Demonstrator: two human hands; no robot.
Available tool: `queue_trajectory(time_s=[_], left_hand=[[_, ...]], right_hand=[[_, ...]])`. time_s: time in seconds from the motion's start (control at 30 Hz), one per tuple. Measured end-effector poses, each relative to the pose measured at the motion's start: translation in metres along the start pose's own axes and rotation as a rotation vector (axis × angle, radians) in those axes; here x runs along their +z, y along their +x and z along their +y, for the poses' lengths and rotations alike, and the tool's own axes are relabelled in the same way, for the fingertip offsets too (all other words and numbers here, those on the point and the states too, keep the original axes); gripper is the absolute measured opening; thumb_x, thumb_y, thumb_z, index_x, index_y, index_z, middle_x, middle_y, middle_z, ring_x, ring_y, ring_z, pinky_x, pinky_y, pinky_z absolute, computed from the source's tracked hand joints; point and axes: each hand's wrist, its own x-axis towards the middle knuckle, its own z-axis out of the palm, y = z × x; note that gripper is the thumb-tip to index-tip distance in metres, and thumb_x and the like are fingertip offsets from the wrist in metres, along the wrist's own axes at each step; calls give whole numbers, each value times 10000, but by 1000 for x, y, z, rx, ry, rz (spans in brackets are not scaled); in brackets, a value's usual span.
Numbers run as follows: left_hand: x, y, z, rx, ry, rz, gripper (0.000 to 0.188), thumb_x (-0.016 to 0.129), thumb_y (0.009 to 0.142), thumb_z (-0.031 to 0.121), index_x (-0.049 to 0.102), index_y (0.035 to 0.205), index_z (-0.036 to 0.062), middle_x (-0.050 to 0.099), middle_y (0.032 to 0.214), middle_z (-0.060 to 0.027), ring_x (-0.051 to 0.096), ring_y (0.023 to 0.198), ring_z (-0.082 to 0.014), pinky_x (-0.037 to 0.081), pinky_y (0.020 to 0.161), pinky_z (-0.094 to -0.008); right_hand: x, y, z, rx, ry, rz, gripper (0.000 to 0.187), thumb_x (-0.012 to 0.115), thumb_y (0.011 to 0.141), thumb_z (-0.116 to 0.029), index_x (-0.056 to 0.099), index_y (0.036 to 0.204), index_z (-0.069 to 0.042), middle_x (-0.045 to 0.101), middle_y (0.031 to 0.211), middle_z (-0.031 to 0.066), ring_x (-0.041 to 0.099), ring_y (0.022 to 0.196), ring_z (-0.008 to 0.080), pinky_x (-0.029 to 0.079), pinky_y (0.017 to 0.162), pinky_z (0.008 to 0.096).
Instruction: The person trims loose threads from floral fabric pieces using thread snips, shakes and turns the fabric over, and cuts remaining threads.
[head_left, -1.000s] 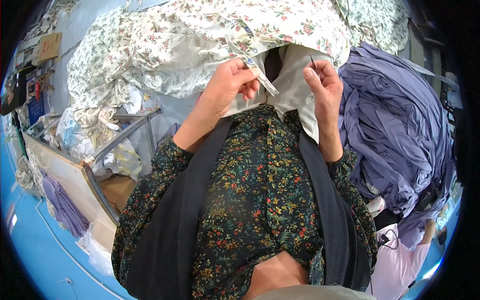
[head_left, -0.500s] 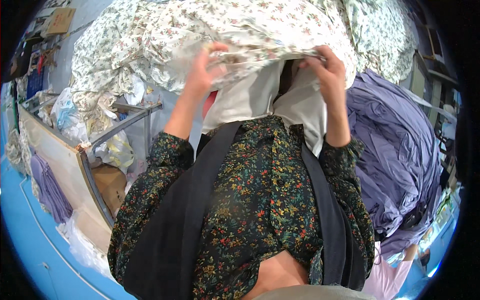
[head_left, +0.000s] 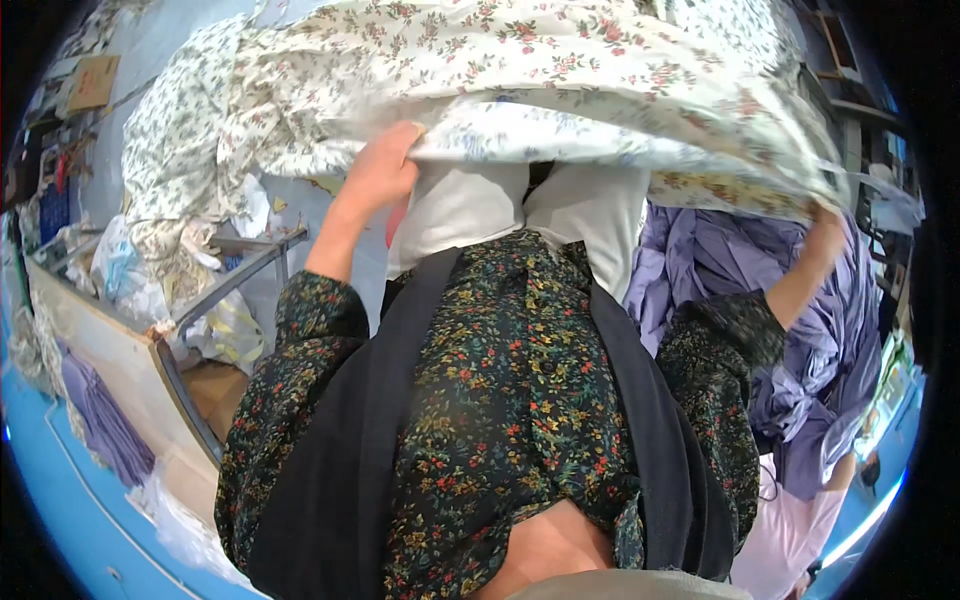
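A wide cream cloth with a red floral print [head_left: 560,60] spreads across in front of me, over my lap. My left hand [head_left: 385,168] is closed on its near edge, left of the middle. Far out to the right, my right hand [head_left: 825,225] grips the same cloth near its end; motion smears the fingers there. Between the hands, the edge is pulled out long and a paler strip with bluish flowers [head_left: 540,135] shows along it. The cloth's right end is blurred.
To my right lies a big heap of purple fabric [head_left: 800,370]. A metal-framed bin [head_left: 195,300] with plastic bags stands at the left. A cardboard box [head_left: 95,82] sits at the far left. Another person's pink sleeve [head_left: 800,530] shows at the lower right.
My right hand has swung far out to the right, drawing the cloth's edge with it over the purple heap. My left hand has shifted slightly left and down and closed on the edge.
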Motion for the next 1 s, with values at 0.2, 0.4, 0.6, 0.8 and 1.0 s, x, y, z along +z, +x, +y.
queue_trajectory(time_s=[0.2, 0.4, 0.6, 0.8, 1.0], left_hand=[[-27, 32, 28, 67, 158, 296, 373, 572, 782, 20, 598, 1154, 12, 615, 1123, -135, 593, 1058, -321, 469, 922, -401], [-8, 105, -16, -164, -22, 262, 322, 529, 832, 17, 663, 1125, 34, 662, 839, -129, 644, 813, -316, 519, 740, -383], [-99, 102, 56, -79, -406, 276, 280, 688, 910, 322, 718, 936, 45, 601, 716, 47, 464, 622, -50, 391, 573, -219], [-104, 82, 32, -188, -212, 371, 387, 735, 865, 370, 631, 707, 32, 469, 592, 43, 409, 528, -76, 354, 490, -282], [-41, 27, 86, 54, 94, 363, 168, 694, 885, 205, 675, 914, 41, 569, 692, -16, 546, 584, -137, 423, 532, -282]], right_hand=[[-117, -72, -275, 519, 1831, -333, 253, 624, 916, -139, 691, 1122, -9, 486, 656, -65, 333, 510, 2, 215, 437, 170], [-157, -78, -382, 315, 2265, -1005, 400, 524, 964, -77, 478, 1356, -9, 633, 765, 9, 284, 449, 5, 232, 418, 178], [-145, -55, -423, 355, 2520, -708, 230, 550, 927, -82, 627, 1117, 24, 505, 607, -37, 240, 439, 34, 221, 452, 197], [-195, -65, -420, -263, 2072, -1234, 251, 619, 914, -215, 668, 1087, -39, 479, 581, -75, 307, 440, 14, 211, 441, 199], [-205, -127, -348, -42, 1991, -1288, 236, 604, 935, -188, 659, 1112, -41, 536, 600, -40, 436, 499, 27, 284, 471, 190]])
